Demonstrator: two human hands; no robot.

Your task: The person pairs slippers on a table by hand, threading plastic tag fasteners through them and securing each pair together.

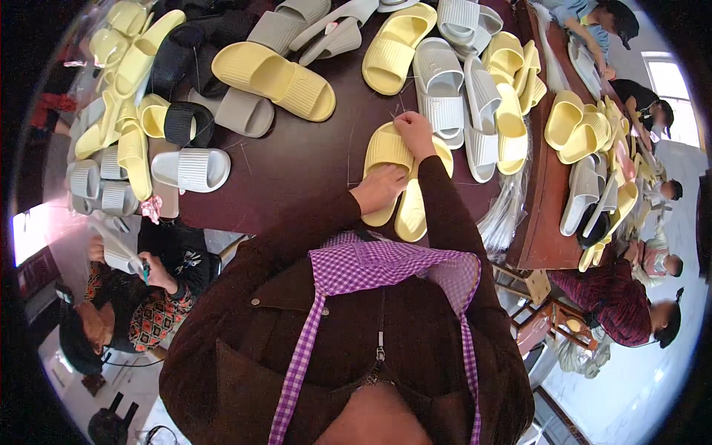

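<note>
Hands meet over a pair of pale yellow slides [404, 178] lying side by side at the near edge of the dark maroon worktop [297, 170], just in front of the person's brown jacket and purple checked apron [371, 263]. The left hand [380, 189] lies flat across the near part of the pair, seemingly pressing it down so it stays put, its fingers spread over the foam and not closed round anything. The right hand [412, 132] reaches to the far end, its fingers drawn narrow in a pinch at the rim of the strap; whether they grip something thin there is too small to tell. The slides are soft-looking moulded foam with a wide ribbed strap, matt, and the same butter yellow as many others. Beyond them loose grey slides [445, 93] and more yellow ones lie heaped across the worktop, with a few black ones [189, 122] to the left, apparently unsorted. Clear plastic bags [508, 211] hang off the worktop's right edge. Other people sit nearby at both sides, one on the left holding a grey slide [119, 252]
</note>
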